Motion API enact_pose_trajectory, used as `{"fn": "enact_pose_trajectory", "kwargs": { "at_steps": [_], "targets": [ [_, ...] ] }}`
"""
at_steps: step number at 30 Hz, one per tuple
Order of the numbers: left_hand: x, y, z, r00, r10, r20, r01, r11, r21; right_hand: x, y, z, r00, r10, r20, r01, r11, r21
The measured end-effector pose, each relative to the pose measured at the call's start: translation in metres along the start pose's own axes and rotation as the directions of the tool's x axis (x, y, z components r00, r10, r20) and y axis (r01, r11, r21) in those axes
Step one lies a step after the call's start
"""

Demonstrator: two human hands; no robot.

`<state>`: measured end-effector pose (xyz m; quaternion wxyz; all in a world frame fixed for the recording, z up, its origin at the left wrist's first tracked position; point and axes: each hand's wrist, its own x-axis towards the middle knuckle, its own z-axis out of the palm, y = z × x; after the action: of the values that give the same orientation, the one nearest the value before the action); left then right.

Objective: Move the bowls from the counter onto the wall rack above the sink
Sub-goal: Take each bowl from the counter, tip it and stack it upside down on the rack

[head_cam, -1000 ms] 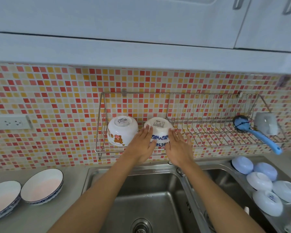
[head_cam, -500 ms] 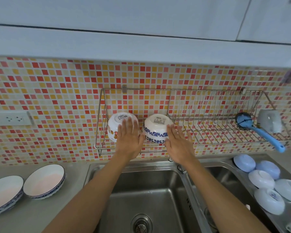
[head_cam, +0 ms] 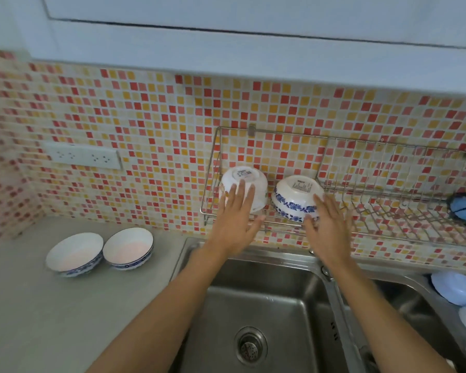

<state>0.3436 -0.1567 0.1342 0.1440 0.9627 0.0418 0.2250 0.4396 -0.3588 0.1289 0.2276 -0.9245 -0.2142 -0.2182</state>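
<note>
I am looking at two bowls sitting upside down at the left end of the wire wall rack (head_cam: 388, 189), which is hanging on the mosaic tile wall (head_cam: 159, 125) above the sink (head_cam: 267, 319). The left one is a plain white bowl (head_cam: 249, 181) with a round label on its base; the blue-patterned bowl (head_cam: 293, 197) is tilting beside it, the two close together but not clearly touching. My left hand (head_cam: 234, 219) is reaching up with its fingers straight and spread, lying flat over the front of the white bowl. My right hand (head_cam: 328, 224) is spread the same way, fingers straight, its fingertips resting against the right side of the blue-patterned bowl. Neither hand is curling round anything.

Two more blue-rimmed bowls are standing upright on the desk (head_cam: 65, 319) to the left of the sink: the nearer bowl (head_cam: 74, 253) and the farther bowl (head_cam: 128, 247) are sitting side by side, rims touching or very nearly so, well apart from the rack.

Further out, a white socket strip (head_cam: 84, 156) is showing on the tiles above the desk. At the far right of the rack a blue brush head (head_cam: 464, 208) is lying on the wires, partly cut by the frame edge. Below it, pale upturned dishes (head_cam: 453, 288) are resting along the right side of the second sink basin. White cabinets (head_cam: 253, 12) are running across the top.
</note>
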Motion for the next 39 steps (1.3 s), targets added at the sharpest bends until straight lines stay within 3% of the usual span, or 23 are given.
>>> {"fn": "enact_pose_trajectory", "kwargs": {
  "at_steps": [3, 5, 8, 11, 15, 19, 27, 32, 35, 39],
  "targets": [
    [-0.051, -0.025, -0.024, 0.997, -0.035, -0.064, 0.036, 0.999, 0.005, -0.028, -0.051, 0.009, 0.987, -0.078, -0.139, 0.111, 0.962, 0.249],
    [-0.083, -0.052, -0.041, 0.99, -0.126, -0.061, 0.126, 0.992, -0.01, -0.053, -0.093, 0.021, 0.98, -0.144, -0.136, 0.188, 0.896, 0.403],
    [-0.124, -0.102, -0.064, 0.962, -0.262, -0.07, 0.261, 0.965, -0.032, -0.086, -0.155, 0.053, 0.971, -0.237, 0.035, 0.174, 0.796, 0.58],
    [-0.152, -0.155, -0.076, 0.921, -0.374, -0.107, 0.371, 0.927, -0.049, -0.103, -0.208, 0.091, 0.903, -0.343, 0.26, 0.114, 0.774, 0.623],
    [-0.183, -0.226, -0.09, 0.824, -0.547, -0.148, 0.527, 0.836, -0.154, -0.116, -0.28, 0.146, 0.753, -0.303, 0.583, -0.14, 0.793, 0.593],
    [-0.205, -0.295, -0.093, 0.718, -0.683, -0.134, 0.642, 0.724, -0.252, -0.123, -0.336, 0.201, 0.657, -0.222, 0.721, -0.354, 0.753, 0.555],
    [-0.217, -0.418, -0.075, 0.609, -0.793, -0.03, 0.758, 0.592, -0.274, -0.129, -0.415, 0.278, 0.579, -0.08, 0.812, -0.52, 0.731, 0.442],
    [-0.205, -0.456, -0.059, 0.494, -0.863, 0.11, 0.836, 0.436, -0.332, -0.123, -0.443, 0.315, 0.501, -0.022, 0.865, -0.555, 0.759, 0.34],
    [-0.199, -0.474, -0.048, 0.411, -0.888, 0.205, 0.874, 0.321, -0.364, -0.118, -0.456, 0.331, 0.443, 0.029, 0.896, -0.652, 0.696, 0.3],
    [-0.197, -0.491, -0.036, 0.346, -0.908, 0.237, 0.897, 0.246, -0.367, -0.118, -0.469, 0.352, 0.347, 0.102, 0.933, -0.82, 0.515, 0.249]
  ]
}}
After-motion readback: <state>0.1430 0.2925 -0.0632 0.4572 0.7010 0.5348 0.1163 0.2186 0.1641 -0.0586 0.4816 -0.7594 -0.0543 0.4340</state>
